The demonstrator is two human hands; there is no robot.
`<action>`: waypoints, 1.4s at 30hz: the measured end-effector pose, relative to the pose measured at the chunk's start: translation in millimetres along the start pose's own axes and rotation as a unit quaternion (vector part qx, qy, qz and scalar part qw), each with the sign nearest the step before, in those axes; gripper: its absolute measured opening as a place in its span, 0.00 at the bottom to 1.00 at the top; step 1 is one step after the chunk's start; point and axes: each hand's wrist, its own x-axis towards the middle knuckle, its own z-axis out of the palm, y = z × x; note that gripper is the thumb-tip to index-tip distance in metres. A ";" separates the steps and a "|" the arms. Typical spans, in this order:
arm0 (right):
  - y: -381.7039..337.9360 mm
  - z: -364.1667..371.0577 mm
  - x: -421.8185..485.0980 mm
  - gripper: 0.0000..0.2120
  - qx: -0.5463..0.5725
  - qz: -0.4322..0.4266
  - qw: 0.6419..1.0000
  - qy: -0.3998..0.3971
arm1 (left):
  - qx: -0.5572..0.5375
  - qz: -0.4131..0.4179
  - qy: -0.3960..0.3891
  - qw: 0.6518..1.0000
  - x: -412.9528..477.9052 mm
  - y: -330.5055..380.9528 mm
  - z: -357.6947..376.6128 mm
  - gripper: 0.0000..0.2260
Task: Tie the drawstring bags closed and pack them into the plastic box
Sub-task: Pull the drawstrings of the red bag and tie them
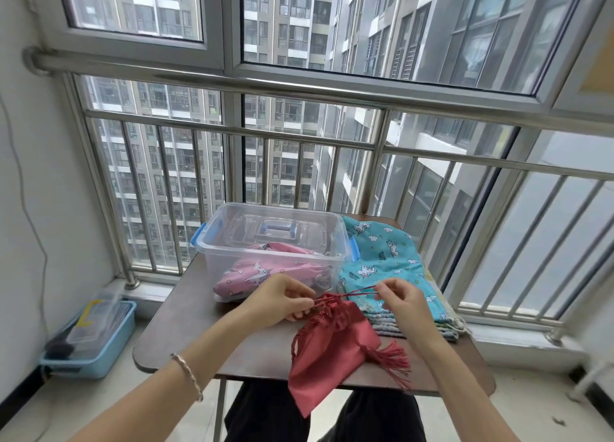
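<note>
Head view. Red drawstring bag (332, 352) lies at the table's (186, 318) near edge, its bottom overhanging. The gathered neck is pinched by the left hand (282, 298); the red cord (358, 290) is pinched and drawn taut by the right hand (402, 300). No finished knot can be made out.

Clear plastic box (265, 254) at the far edge; one pink unicorn bag (252, 275) is already packed. A stack of turquoise unicorn bags (382, 259) at the right edge is judged still to be tied and packed.
</note>
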 end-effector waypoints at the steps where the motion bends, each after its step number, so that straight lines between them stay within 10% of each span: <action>1: 2.3 -1.1 -0.2 0.06 -0.009 0.000 1.000 0.000 | 0.011 0.001 -0.005 1.000 -0.7 -1.8 -2.0 0.08; 14: 7.4 4.1 -2.0 0.02 -0.033 0.027 0.999 -0.028 | 0.075 0.017 -0.006 0.997 -2.7 -10.9 -11.3 0.07; 20: -13.8 25.4 -9.8 0.37 -0.180 -0.076 0.949 -0.247 | 0.077 0.008 -0.014 0.997 -2.5 -3.6 -2.8 0.08; 29: -64.5 35.1 1.2 0.12 -0.215 -0.191 0.943 -0.169 | -0.058 -0.038 -0.116 0.991 -23.5 21.0 -4.5 0.22; 36: -149.0 17.4 33.6 0.08 0.071 -0.149 0.980 -0.115 | -0.157 0.017 -0.120 0.980 -34.9 55.5 -32.5 0.22; 42: -181.8 51.2 68.3 0.04 0.352 0.005 0.931 -0.095 | -0.376 0.115 0.092 0.915 -7.6 92.4 -67.1 0.44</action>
